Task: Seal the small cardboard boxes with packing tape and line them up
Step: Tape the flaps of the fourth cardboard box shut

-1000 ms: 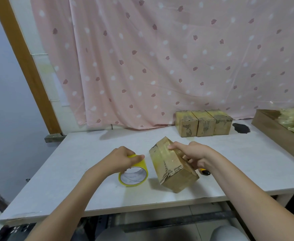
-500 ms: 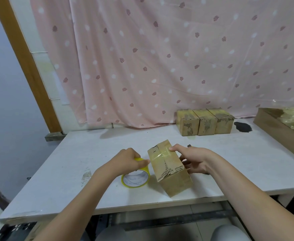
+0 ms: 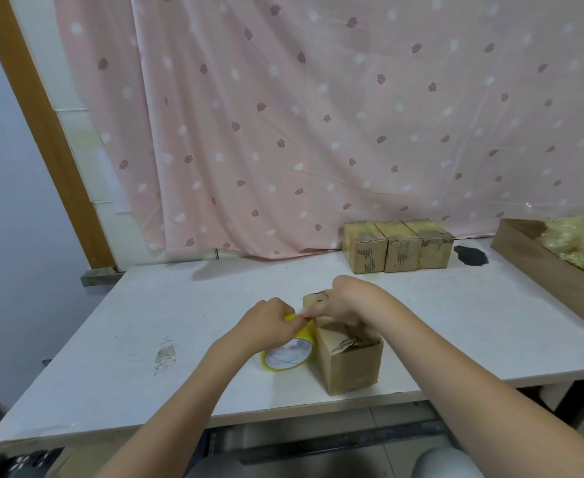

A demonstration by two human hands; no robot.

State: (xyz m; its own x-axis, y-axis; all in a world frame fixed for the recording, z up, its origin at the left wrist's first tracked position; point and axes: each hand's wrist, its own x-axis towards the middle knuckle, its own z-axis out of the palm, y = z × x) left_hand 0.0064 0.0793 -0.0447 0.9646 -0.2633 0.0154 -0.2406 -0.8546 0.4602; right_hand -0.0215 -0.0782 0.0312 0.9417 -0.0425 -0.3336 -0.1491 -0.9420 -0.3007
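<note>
Box (image 3: 347, 357) now sits upright on the desk (image 3: 152, 319) near the front edge, no longer tipped on one corner as it was a second ago. Tape roll (image 3: 289, 351) stands on edge, touching or just beside the box's left face. Left hand (image 3: 266, 326) is curled over the top of the roll, holding it down. Right hand (image 3: 345, 301) has come off the box's far side and now reaches across its top, fingertips pinched at the roll's upper rim, meeting the left hand there. Probably picking up the loose tape end, though the end itself is too small to make out. Box top looks partly taped already, with torn print on the front flap; whether the seam is fully covered can't be told.

Meaning for the task: the box is settled flat and steady, so the next strip can be pulled over it. This box is not yet finished or lined up. Three sealed boxes (image 3: 399, 246) stand touching in a row at the back of the desk, by the curtain (image 3: 318, 115); judged, the fourth goes beside them. Open tray (image 3: 539, 260) with yellowish filling sits at far right.
</note>
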